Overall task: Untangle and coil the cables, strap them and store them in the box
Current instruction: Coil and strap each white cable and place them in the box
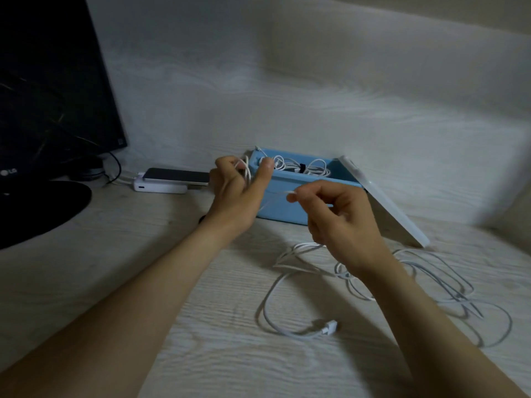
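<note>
1. the blue box [290,196] is sitting open on the bench [138,254]. every place below is being given from this box.
2. inside the box, coiled white cables [316,168] are lying bundled together, with a black strap [301,168] showing on part of the bundle.
3. the white lid [385,202] is leaning tilted against the box's right side, its lower edge resting on the bench.
4. the left hand [235,193] is hovering at the box's front left corner. its fingers [227,168] are curling round several loops of a thin white cable [247,172].
5. the right hand [342,222] is hanging just in front of the box, thumb and forefinger pinching a thin white strand near its tip. the other fingers are curling loosely. a blurred length is running from the pinch toward the left hand.
6. loose white cables [287,282] are lying tangled on the bench in front of the box and off to its right. one white connector [330,330] is lying farthest from the box.
7. left of the box, a phone [178,176] is lying on a white charger block [161,188]. a dark monitor [43,96] is standing farther left.
</note>
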Tool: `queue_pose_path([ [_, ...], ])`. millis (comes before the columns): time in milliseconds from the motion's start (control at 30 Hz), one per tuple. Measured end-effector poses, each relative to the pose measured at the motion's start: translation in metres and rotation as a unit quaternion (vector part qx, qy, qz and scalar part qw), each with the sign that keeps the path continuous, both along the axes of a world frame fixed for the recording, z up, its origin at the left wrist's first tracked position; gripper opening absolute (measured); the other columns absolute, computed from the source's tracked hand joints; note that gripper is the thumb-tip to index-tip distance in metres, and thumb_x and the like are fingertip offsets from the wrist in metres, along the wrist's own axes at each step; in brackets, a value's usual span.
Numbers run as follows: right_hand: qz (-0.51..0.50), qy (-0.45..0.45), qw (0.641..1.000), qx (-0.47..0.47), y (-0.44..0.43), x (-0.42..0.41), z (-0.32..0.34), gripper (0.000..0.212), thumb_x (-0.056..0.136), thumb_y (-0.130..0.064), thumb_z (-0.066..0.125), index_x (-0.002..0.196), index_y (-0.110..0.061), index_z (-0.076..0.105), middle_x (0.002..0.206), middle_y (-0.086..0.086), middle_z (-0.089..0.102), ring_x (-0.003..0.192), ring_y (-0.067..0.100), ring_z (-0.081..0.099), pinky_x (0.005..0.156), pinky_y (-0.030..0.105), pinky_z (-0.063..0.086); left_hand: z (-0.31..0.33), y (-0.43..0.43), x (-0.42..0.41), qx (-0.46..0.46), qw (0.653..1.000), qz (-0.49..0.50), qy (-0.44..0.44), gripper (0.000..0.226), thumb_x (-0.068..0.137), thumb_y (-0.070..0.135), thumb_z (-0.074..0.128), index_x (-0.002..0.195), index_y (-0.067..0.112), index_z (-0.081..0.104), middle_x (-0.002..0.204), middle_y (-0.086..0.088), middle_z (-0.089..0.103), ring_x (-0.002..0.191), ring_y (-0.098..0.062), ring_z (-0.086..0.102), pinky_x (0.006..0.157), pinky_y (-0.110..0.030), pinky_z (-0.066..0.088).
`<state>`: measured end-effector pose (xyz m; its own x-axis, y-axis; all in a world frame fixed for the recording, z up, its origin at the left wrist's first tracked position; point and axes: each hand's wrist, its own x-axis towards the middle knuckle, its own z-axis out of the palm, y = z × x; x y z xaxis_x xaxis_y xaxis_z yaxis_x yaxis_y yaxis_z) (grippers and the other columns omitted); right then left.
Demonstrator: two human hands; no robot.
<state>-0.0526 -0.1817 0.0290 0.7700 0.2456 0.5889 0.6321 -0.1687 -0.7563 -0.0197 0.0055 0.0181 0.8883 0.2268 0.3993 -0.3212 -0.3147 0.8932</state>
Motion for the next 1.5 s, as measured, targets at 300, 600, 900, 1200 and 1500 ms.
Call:
queue_pose_path([
  [300,-0.104,-0.11,0.988,0.001,-0.003,0.014,-0.007,0.018,0.108,-0.022,0.06,0.1,-0.016,0.075,0.068,-0.01,0.061,0.059,0.007,0.048,0.058,0.026,0.038,-0.008,0.0,-0.004,0.202,0.972,-0.123,-0.006,0.096,0.058,0.074,0.088,0.124,0.039,0.028,0.138,0.006,0.033,0.123,-0.012,0.052,0.103,-0.034,0.049],
  [600,-0.109,-0.122,0.985,0.05,0.001,0.008,-0.001,0.019,0.102,-0.011,0.069,0.12,-0.017,0.073,0.099,-0.006,0.071,0.073,0.024,0.071,0.055,0.036,0.056,-0.014,-0.002,-0.009,0.27,0.948,-0.142,-0.089,0.02,0.101,0.028,0.048,0.121,0.026,0.047,0.123,0.002,0.042,0.11,-0.021,0.056,0.097,-0.051,0.049],
  [900,-0.246,-0.129,0.959,-0.057,-0.008,0.023,-0.009,0.023,0.105,-0.02,0.06,0.117,-0.032,0.076,0.094,-0.005,0.072,0.061,0.008,0.057,0.057,0.026,0.041,-0.001,-0.024,-0.014,-0.032,0.961,-0.271,-0.039,0.04,0.11,0.053,0.036,0.132,0.031,0.061,0.084,0.009,0.049,0.069,-0.009,0.043,0.053,-0.031,0.034],
  [1200,-0.234,-0.071,0.955,-0.167,-0.006,0.018,-0.015,0.038,0.093,-0.039,0.076,0.127,-0.029,0.062,0.064,-0.004,0.071,0.054,0.007,0.068,0.071,0.043,0.061,0.011,-0.015,-0.004,-0.395,0.865,-0.304,0.063,0.061,0.107,0.063,0.031,0.098,0.016,0.068,0.09,-0.006,0.049,0.069,-0.017,0.04,0.06,-0.03,0.032],
  [1500,-0.102,0.067,0.992,-0.019,-0.001,0.0,-0.001,0.034,0.092,-0.016,0.078,0.12,-0.026,0.061,0.068,0.008,0.073,0.049,0.032,0.07,0.049,0.041,0.058,0.017,-0.01,-0.001,-0.567,0.805,-0.129,0.115,0.042,0.109,0.051,0.044,0.093,0.013,0.053,0.081,-0.014,0.059,0.08,-0.03,0.064,0.077,-0.049,0.057],
])
